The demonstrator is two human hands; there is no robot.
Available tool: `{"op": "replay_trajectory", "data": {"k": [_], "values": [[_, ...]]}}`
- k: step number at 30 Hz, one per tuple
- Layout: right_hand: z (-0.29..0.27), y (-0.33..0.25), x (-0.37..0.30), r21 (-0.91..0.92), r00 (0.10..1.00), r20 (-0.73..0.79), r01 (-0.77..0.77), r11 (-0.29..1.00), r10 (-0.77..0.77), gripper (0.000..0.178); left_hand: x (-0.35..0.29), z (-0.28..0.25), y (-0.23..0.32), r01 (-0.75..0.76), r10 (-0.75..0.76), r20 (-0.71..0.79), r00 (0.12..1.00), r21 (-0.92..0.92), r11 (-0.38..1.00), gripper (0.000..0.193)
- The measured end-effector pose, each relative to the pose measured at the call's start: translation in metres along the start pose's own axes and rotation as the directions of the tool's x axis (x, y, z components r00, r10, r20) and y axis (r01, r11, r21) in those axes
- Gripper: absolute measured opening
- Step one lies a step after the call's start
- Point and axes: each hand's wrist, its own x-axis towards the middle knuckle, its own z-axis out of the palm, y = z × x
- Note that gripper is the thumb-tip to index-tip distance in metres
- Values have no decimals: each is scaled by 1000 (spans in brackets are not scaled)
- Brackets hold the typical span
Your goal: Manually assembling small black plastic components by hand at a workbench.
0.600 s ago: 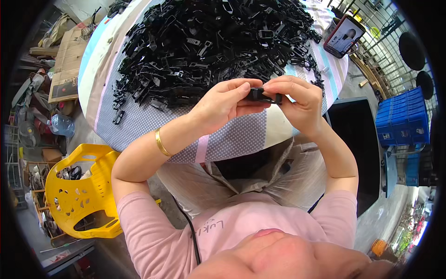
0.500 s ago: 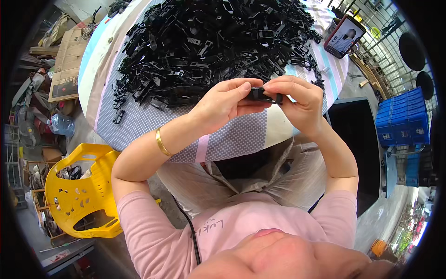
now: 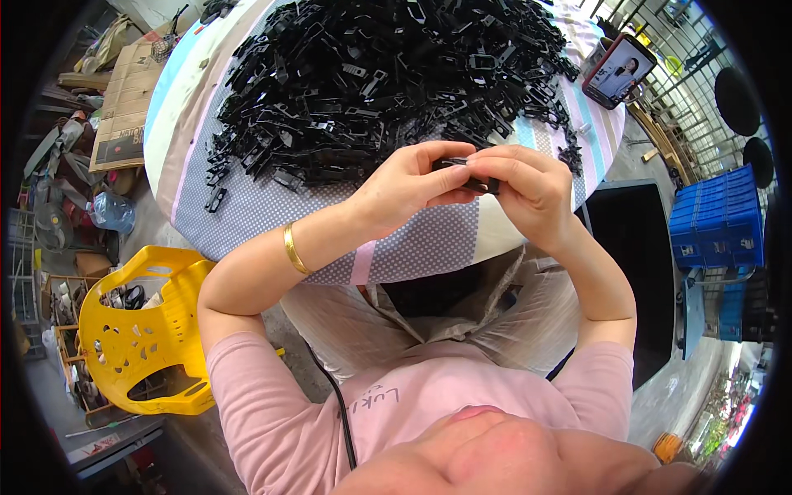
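Observation:
Both my hands meet over the near edge of the table, fingers closed around one small black plastic part (image 3: 487, 186). My left hand (image 3: 412, 180) grips its left end with the thumb laid across the top. On the right end, my right hand (image 3: 532, 188) pinches it between thumb and fingers. Much of the part is hidden by my fingers, and its exact kind does not show. Just beyond my hands lies a big heap of similar black plastic parts (image 3: 363, 91), many with slots or frame shapes.
A patterned cloth covers the round table (image 3: 247, 223). At its far right edge stands a phone (image 3: 619, 73) with a lit screen. A yellow plastic chair (image 3: 148, 334) is at my left, blue crates (image 3: 716, 216) and a black bin (image 3: 631, 272) at my right.
My left thumb has moved right across the top of the black part, covering more of it. Both hands stay in nearly the same place over the table edge.

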Motion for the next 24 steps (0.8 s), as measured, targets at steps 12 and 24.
{"op": "replay_trajectory", "data": {"k": [12, 24], "values": [[-19, 3, 4, 464, 737, 464, -675, 574, 492, 36, -4, -4, 7, -146, 150, 10, 989, 301, 942, 45], [-27, 4, 0, 365, 798, 304, -602, 710, 520, 25, 0, -5, 38, -394, 434, 128, 892, 692, 605, 40]]}}
